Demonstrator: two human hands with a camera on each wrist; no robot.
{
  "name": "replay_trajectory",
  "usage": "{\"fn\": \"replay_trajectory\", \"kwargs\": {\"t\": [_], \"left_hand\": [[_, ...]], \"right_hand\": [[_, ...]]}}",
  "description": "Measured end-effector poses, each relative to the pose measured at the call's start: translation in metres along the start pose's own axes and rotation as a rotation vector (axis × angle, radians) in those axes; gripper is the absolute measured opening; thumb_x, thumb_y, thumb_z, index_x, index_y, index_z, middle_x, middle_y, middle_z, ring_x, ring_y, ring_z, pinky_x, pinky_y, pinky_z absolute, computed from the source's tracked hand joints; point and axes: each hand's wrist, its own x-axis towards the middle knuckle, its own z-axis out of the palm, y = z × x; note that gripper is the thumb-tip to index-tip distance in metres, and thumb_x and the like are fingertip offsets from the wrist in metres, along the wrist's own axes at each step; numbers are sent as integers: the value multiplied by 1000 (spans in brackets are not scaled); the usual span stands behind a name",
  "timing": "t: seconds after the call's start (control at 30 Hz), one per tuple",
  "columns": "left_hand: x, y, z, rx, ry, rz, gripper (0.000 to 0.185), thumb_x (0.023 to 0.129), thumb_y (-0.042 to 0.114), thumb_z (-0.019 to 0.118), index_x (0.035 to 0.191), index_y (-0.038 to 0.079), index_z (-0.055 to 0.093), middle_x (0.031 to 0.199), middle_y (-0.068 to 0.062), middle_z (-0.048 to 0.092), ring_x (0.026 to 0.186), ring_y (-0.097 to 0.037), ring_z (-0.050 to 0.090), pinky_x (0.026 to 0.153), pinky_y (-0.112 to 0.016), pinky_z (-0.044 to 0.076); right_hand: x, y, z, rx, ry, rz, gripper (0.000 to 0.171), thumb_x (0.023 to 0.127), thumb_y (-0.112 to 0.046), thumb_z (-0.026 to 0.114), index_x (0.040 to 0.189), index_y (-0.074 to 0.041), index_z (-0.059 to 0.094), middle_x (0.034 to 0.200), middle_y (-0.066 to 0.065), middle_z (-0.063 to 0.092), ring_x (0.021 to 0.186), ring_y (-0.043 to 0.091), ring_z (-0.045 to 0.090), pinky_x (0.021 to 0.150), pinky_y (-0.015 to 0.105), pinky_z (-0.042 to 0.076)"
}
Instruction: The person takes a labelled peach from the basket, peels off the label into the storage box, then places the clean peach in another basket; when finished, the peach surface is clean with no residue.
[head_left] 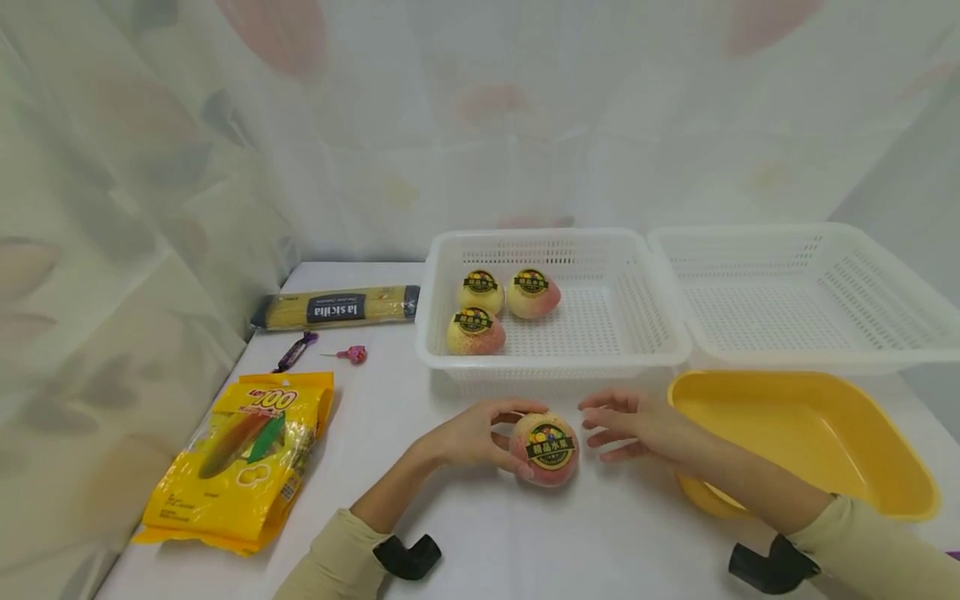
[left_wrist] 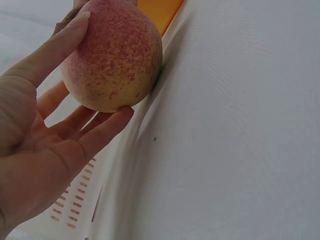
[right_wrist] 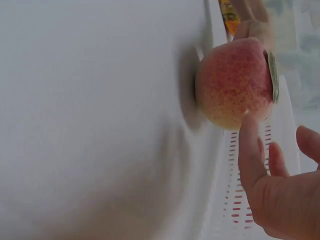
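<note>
1. A round pink-and-yellow peach with a dark round sticker on top (head_left: pixel 545 448) sits on the white table (head_left: pixel 525 542), just in front of the nearer white slotted plastic basket (head_left: pixel 555 358).
2. The left hand (head_left: pixel 472 433) grips this peach from its left side; the thumb curls over the top and the fingers (left_wrist: pixel 102 127) wrap beneath and behind it, as the left wrist view shows.
3. The right hand (head_left: pixel 637 425) hovers just to the right of the peach, fingers loosely spread and slightly bent, holding nothing. In the right wrist view one fingertip (right_wrist: pixel 250 122) lies very close to the fruit; whether it touches cannot be told.
4. Inside the nearer basket lie three more stickered pink-and-yellow peaches (head_left: pixel 495 310), grouped at its left end.
5. A second white slotted plastic basket (head_left: pixel 810 292) stands to the right of the first, their rims touching.
6. A yellow plastic bowl-like tray (head_left: pixel 810 433) lies on the table in front of that second basket, beside the right forearm.
7. At the table's left side lie a yellow snack bag printed with a corn cob (head_left: pixel 243 458), a long packet of spaghetti with a dark label (head_left: pixel 337 308), a small purple-wrapped candy (head_left: pixel 296 350) and a pink lollipop (head_left: pixel 352 354).
8. Both forearms wear pale beige sleeves (head_left: pixel 330 558) with black wrist mounts.
</note>
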Motion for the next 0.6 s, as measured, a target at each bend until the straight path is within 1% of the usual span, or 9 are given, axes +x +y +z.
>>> {"fn": "replay_trajectory", "kwargs": {"t": [0.1, 0.17, 0.23, 0.3, 0.37, 0.5, 0.6], "left_hand": [[0, 0, 0, -9, 5, -4, 71, 72, -5, 79, 136, 5, 50, 129, -3, 53, 116, -18, 50, 91, -31, 49], [0, 0, 0, -8, 9, -9, 71, 72, -4, 80, 136, 5, 50, 129, -3, 54, 116, -18, 50, 91, -31, 50], [0, -1, 0, -8, 10, -9, 71, 73, -4, 80, 136, 5, 50, 129, -3, 54, 116, -18, 50, 90, -30, 50], [0, -1, 0, -5, 11, -11, 70, 73, -3, 79, 136, 6, 50, 129, -3, 54, 116, -18, 50, 90, -30, 50], [0, -1, 0, 0, 10, -16, 70, 73, -3, 79, 136, 7, 50, 129, -2, 54, 116, -17, 50, 91, -30, 50], [0, 1, 1, 12, 12, -24, 69, 74, -3, 79, 136, 6, 50, 128, -2, 54, 116, -17, 50, 91, -29, 49], [0, 2, 1, 26, 18, -28, 68, 74, -2, 79, 136, 6, 51, 128, -2, 55, 116, -16, 50, 90, -29, 49]], "right_hand": [[-1, 0, 0, 111, -49, 94, 49, 94, -26, 61, 125, 9, 50, 101, 14, 64, 91, 27, 67, 77, 38, 56], [-2, 0, 1, 152, -83, 124, 41, 96, -24, 59, 121, 8, 54, 98, 13, 65, 89, 26, 68, 76, 37, 56], [-2, 0, 3, 172, -112, 135, 34, 97, -20, 57, 117, 7, 58, 96, 13, 66, 87, 26, 68, 74, 37, 57], [-2, -2, 5, 172, -130, 145, 31, 97, -19, 57, 115, 6, 60, 95, 13, 66, 84, 25, 69, 72, 36, 57], [-2, -4, 7, 164, -129, 157, 32, 96, -19, 59, 115, 7, 60, 93, 12, 66, 82, 24, 69, 71, 34, 57], [-1, -10, 11, 130, -100, 179, 38, 94, -20, 62, 119, 8, 57, 93, 12, 66, 80, 23, 69, 69, 32, 57], [0, -14, 14, 84, -73, 178, 39, 93, -18, 64, 120, 8, 56, 95, 13, 67, 79, 23, 69, 68, 32, 57]]}}
